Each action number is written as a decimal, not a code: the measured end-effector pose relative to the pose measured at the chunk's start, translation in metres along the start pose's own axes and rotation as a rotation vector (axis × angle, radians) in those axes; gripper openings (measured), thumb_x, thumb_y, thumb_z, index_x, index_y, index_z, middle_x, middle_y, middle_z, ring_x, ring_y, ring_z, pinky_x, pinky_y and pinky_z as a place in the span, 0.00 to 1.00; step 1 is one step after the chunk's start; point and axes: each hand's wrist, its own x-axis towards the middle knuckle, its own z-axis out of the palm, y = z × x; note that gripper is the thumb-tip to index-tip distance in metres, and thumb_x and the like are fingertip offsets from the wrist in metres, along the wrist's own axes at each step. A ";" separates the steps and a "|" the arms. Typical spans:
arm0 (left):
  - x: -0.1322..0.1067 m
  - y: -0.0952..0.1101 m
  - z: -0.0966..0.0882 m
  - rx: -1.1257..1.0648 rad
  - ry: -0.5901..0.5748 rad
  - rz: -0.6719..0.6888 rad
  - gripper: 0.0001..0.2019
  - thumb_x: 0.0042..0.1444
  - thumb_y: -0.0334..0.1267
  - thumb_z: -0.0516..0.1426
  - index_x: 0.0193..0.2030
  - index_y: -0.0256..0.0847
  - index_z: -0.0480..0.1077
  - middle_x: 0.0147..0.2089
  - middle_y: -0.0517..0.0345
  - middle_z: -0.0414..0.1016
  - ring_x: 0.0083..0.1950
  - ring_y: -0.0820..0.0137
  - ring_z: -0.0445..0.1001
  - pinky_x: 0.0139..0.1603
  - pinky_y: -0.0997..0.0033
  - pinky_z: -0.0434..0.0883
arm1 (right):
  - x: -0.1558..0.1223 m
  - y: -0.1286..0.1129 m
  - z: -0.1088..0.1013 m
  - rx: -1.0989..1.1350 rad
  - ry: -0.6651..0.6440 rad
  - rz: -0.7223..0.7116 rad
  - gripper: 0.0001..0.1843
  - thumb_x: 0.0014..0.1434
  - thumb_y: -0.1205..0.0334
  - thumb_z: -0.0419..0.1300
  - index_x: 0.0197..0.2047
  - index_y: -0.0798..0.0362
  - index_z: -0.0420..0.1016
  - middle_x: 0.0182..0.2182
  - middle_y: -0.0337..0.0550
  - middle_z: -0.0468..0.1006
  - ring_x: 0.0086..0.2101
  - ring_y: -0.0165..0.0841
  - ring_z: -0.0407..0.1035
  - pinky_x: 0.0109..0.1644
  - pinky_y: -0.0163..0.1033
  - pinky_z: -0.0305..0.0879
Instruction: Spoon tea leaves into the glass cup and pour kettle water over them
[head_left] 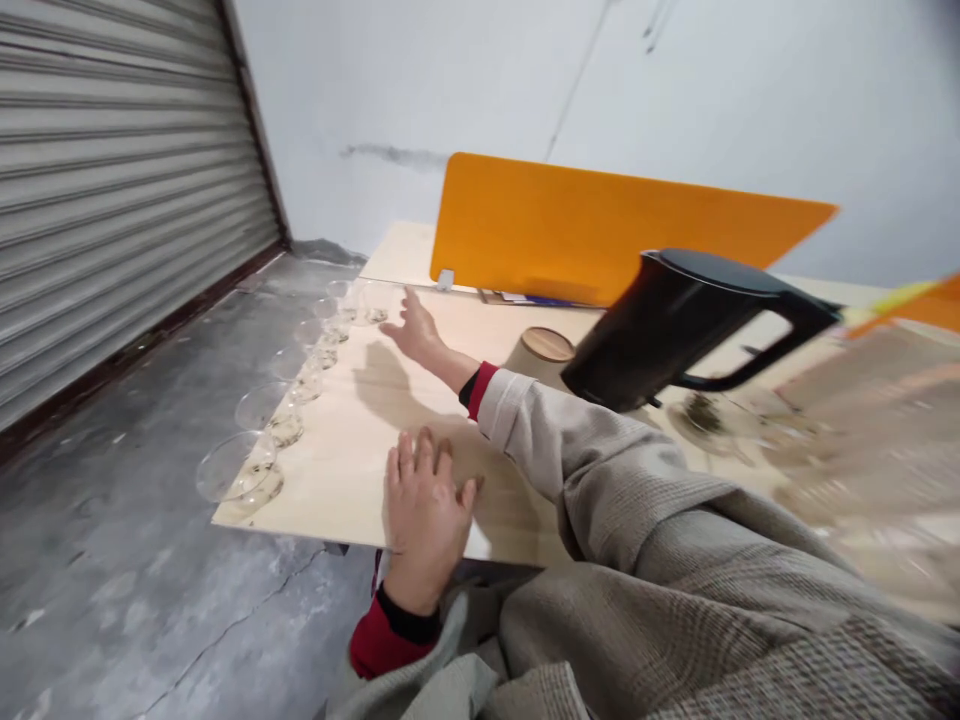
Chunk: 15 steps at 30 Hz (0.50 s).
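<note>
Right grip (416,332)'s spread and empty, with a clear cup (376,314) just beyond its fingertips. Probably light, slick, maybe breakable; I'd say it's best held low round the sides. Left grip (427,505)'s splayed on the worktop (337,485).

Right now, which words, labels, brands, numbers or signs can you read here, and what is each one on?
No text can be read.
The black kettle, orange panel and clear glasses show no lettering I can make out.
Too small to tell: the flat items under the panel.
Too blurred: the clear plastic at right.
</note>
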 end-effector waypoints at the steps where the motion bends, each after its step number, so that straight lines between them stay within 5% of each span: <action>1: 0.001 -0.001 0.001 0.008 0.003 0.009 0.27 0.71 0.48 0.59 0.71 0.35 0.75 0.78 0.38 0.69 0.81 0.38 0.64 0.80 0.37 0.64 | -0.025 -0.010 -0.012 0.018 -0.007 0.014 0.52 0.66 0.61 0.69 0.84 0.54 0.46 0.74 0.66 0.67 0.70 0.51 0.68 0.72 0.59 0.70; 7: 0.006 -0.012 0.011 -0.033 0.076 0.081 0.29 0.73 0.51 0.56 0.71 0.34 0.74 0.77 0.33 0.69 0.82 0.36 0.60 0.79 0.32 0.61 | -0.203 -0.048 -0.114 0.059 -0.183 -0.154 0.34 0.70 0.55 0.66 0.75 0.50 0.67 0.66 0.55 0.79 0.59 0.42 0.80 0.64 0.52 0.79; 15: 0.013 -0.016 -0.005 -0.030 -0.013 0.122 0.32 0.76 0.55 0.48 0.72 0.32 0.72 0.79 0.29 0.64 0.84 0.33 0.54 0.78 0.28 0.59 | -0.379 -0.013 -0.270 -0.299 0.359 0.241 0.11 0.68 0.54 0.65 0.48 0.48 0.85 0.39 0.45 0.89 0.38 0.39 0.85 0.45 0.45 0.83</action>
